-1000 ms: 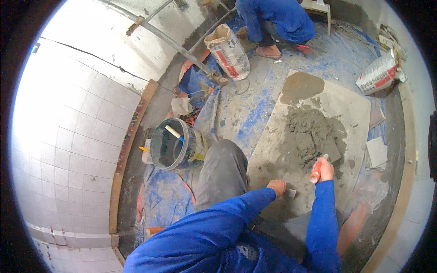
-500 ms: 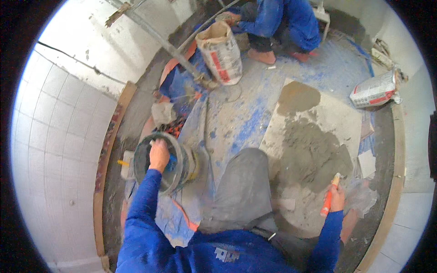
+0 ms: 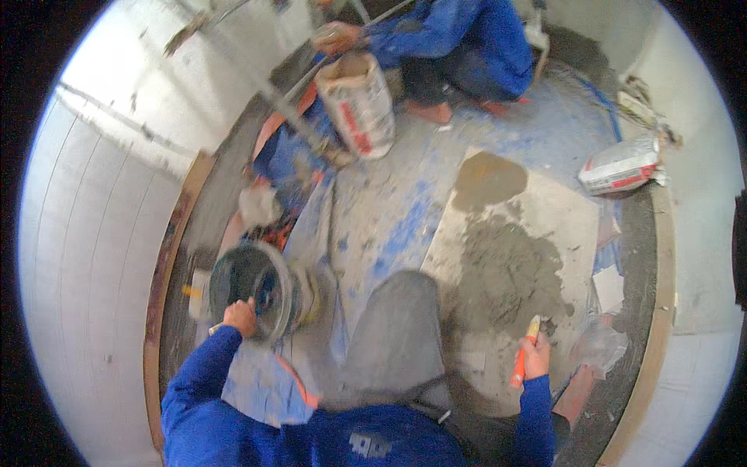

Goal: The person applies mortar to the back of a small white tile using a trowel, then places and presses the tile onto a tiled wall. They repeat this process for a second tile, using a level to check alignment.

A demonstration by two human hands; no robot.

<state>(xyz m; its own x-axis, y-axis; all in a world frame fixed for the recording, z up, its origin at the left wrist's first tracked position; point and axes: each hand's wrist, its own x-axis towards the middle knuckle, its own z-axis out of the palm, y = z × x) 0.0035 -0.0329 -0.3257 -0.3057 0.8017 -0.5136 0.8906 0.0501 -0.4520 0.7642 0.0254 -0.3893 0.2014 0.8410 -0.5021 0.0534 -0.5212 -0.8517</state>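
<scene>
Grey mortar (image 3: 506,272) may spill: left hand (image 3: 240,317) grips the tilted bucket (image 3: 253,289) rim, right hand (image 3: 535,359) closed around a trowel (image 3: 523,359).

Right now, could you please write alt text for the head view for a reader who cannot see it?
A crouching person's left hand grips the rim of a round grey bucket, while the right hand holds an orange-handled trowel at a grey mortar heap on a pale floor tile.
</scene>
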